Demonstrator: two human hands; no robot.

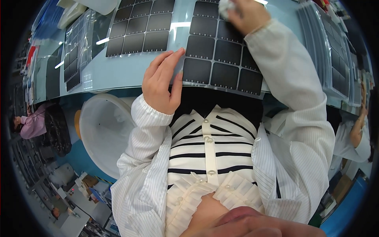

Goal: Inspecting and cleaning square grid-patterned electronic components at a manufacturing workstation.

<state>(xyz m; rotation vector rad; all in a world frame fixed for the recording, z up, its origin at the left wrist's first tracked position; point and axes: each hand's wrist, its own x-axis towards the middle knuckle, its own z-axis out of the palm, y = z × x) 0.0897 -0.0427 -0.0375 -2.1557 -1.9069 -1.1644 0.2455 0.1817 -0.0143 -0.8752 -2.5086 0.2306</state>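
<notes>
A clear sheet with rows of dark, rounded-corner square panels [197,47] lies on the glass-topped table in front of me, its near edge at the table's edge. My left hand [162,83] rests at the sheet's left side, fingers stretched out and fingertips by its border. Toward the far part of the same sheet, my right hand [250,17] is closed on a crumpled white wipe [226,8], pressed near the upper panels. My right sleeve covers part of the sheet's right side.
A similar panelled sheet [136,31] lies to the left, with plastic-covered sheets [75,51] beyond it. Thick stacks of sheets [333,55] stand at the right. Below the table's left part is a large white bin [104,130]. People sit at both sides.
</notes>
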